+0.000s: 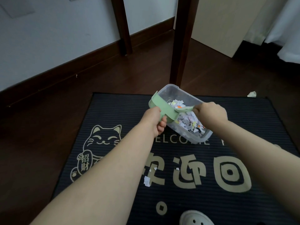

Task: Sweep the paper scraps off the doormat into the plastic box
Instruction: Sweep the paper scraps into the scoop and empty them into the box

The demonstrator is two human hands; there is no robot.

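Head view: paper scraps (190, 120) lie in the plastic box (172, 91) at the doormat's (113, 111) 12 o'clock; stray scraps (146, 181) lie toward 6 o'clock of the box. Left hand (155, 122) grips a green dustpan (162, 104) tipped over the box; right hand (211, 112) holds a small brush (185, 108).

shoe (191, 218) cut off below; doormat (113, 111) lettering partly covered

One plastic box (172, 94), one doormat (121, 109) — one dustpan (160, 101), one brush (184, 108).
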